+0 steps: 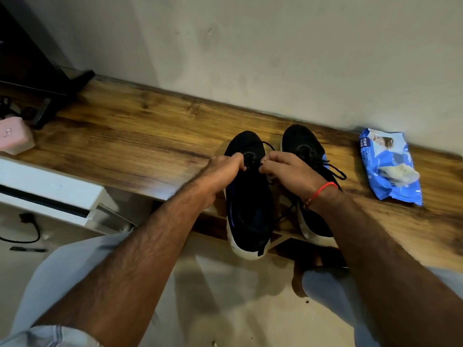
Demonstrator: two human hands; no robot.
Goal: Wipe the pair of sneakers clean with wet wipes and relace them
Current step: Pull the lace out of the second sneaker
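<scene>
Two black sneakers with white soles stand side by side on a wooden shelf (pixel 125 136), toes toward the wall, heels over the front edge. My left hand (pixel 220 171) and my right hand (pixel 288 169) both pinch the black lace over the tongue of the left sneaker (pixel 250 209). The right sneaker (pixel 300 144) lies partly under my right wrist, which wears a red thread; its black lace hangs loose to the right. A blue wet wipes pack (pixel 390 169) lies on the shelf to the right, with a white wipe poking out of it.
A pink box (pixel 13 136) sits at the shelf's left end beside a dark TV stand (pixel 62 93). White drawer unit (pixel 47 191) below left. A black cable (pixel 27 229) lies on the tiled floor. My knees in light trousers are below.
</scene>
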